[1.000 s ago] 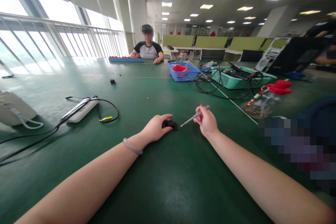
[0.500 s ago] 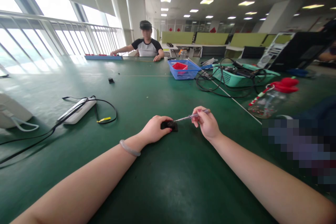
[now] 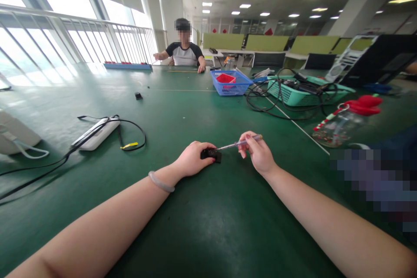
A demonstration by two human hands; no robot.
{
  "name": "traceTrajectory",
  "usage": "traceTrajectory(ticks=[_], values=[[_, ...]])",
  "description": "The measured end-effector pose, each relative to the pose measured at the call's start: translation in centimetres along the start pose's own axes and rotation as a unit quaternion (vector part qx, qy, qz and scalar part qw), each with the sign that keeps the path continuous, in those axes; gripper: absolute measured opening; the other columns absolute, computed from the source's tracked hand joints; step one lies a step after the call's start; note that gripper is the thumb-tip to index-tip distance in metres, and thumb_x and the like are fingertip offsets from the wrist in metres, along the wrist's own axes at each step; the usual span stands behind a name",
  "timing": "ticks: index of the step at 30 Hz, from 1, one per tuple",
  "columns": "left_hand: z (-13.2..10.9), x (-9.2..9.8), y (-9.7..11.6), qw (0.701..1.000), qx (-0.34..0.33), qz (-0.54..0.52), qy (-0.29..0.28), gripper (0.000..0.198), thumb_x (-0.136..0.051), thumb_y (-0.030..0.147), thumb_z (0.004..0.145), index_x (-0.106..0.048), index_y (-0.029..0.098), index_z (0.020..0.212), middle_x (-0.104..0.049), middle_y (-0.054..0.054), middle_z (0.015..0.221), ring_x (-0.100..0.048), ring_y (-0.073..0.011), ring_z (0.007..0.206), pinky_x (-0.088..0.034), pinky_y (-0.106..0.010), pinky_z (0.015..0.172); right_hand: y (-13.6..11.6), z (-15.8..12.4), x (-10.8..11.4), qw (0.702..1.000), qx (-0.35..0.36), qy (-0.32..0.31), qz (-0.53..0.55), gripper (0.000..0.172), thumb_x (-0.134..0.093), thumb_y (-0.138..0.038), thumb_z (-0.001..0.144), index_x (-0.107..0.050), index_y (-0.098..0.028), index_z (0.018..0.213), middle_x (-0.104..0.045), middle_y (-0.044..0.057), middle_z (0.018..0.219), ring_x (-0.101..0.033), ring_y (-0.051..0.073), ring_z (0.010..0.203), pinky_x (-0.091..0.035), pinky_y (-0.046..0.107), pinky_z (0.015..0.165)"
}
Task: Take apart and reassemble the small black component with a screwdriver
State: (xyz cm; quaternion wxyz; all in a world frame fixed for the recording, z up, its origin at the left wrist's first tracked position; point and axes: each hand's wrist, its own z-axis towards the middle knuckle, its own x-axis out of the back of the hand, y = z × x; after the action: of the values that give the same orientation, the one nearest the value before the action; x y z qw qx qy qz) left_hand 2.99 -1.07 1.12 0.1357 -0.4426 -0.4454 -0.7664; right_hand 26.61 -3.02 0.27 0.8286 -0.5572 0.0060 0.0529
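My left hand [image 3: 194, 159] grips a small black block-like part [image 3: 213, 154] between thumb and fingers, pressed against the green table [image 3: 208, 217]. Its exact kind cannot be made out. In my right hand [image 3: 257, 152] is a screwdriver [image 3: 239, 143] with a see-through purplish handle and a thin metal shaft. The shaft slants left and down, and its tip meets the top of the black part near my left fingertips. A pale bracelet [image 3: 161, 182] circles my left wrist.
Leftward lies a white power strip [image 3: 97, 134] with black cables. A small black piece [image 3: 138, 96] sits farther off. Blue basket [image 3: 230, 89], green basket [image 3: 293, 95] and red-capped bottle [image 3: 342, 126] stand to the right. Across the table sits a person [image 3: 185, 54] beside a blue tray [image 3: 127, 66].
The view has shifted slightly. The person across has lifted a hand off the blue tray and drawn it inward. My hands keep almost the same pose on the black part and screwdriver.
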Motion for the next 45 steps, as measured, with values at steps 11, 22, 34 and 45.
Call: traceTrajectory(ticks=[11, 22, 34, 45], values=[[0.1, 0.1, 0.3, 1.0, 0.0, 0.003, -0.005, 0.035, -0.064, 0.034, 0.078, -0.066, 0.027, 0.113, -0.069, -0.002, 0.106, -0.059, -0.0236, 0.101, -0.047, -0.036, 0.092, 0.6, 0.4, 0.0, 0.997, -0.036, 0.052, 0.044, 0.025, -0.063, -0.046, 0.084, -0.056, -0.022, 0.087, -0.069, 0.002, 0.085, -0.065, 0.017, 0.079, -0.054, 0.033, 0.074], [0.1, -0.1, -0.2, 1.0, -0.004, 0.0, 0.001, 0.036, -0.064, 0.034, 0.078, -0.065, 0.027, 0.113, -0.069, -0.002, 0.108, -0.059, -0.023, 0.102, -0.046, -0.035, 0.093, 1.0, 0.4, -0.2, 0.998, 0.007, 0.065, 0.01, 0.048, -0.065, -0.046, 0.083, -0.035, -0.028, 0.116, -0.072, -0.001, 0.083, -0.067, 0.017, 0.073, -0.054, 0.036, 0.075], [0.1, 0.0, 0.0, 1.0, -0.003, 0.007, -0.006, 0.036, -0.062, 0.036, 0.079, -0.066, 0.027, 0.114, -0.069, -0.003, 0.109, -0.059, -0.0239, 0.103, -0.046, -0.036, 0.094, 0.2, 0.0, -0.4, 0.999, 0.003, 0.042, -0.007, 0.046, -0.06, -0.048, 0.085, -0.035, -0.03, 0.12, -0.069, -0.001, 0.085, -0.064, 0.018, 0.068, -0.052, 0.04, 0.075], [0.1, -0.1, -0.2, 1.0, -0.01, 0.009, -0.005, 0.036, -0.062, 0.036, 0.08, -0.065, 0.026, 0.114, -0.069, -0.003, 0.108, -0.059, -0.0235, 0.101, -0.046, -0.037, 0.093, 0.2, -0.1, -0.5, 0.999, 0.008, 0.035, 0.0, 0.043, -0.061, -0.043, 0.085, -0.037, -0.029, 0.119, -0.069, -0.001, 0.085, -0.063, 0.017, 0.065, -0.053, 0.038, 0.07]])
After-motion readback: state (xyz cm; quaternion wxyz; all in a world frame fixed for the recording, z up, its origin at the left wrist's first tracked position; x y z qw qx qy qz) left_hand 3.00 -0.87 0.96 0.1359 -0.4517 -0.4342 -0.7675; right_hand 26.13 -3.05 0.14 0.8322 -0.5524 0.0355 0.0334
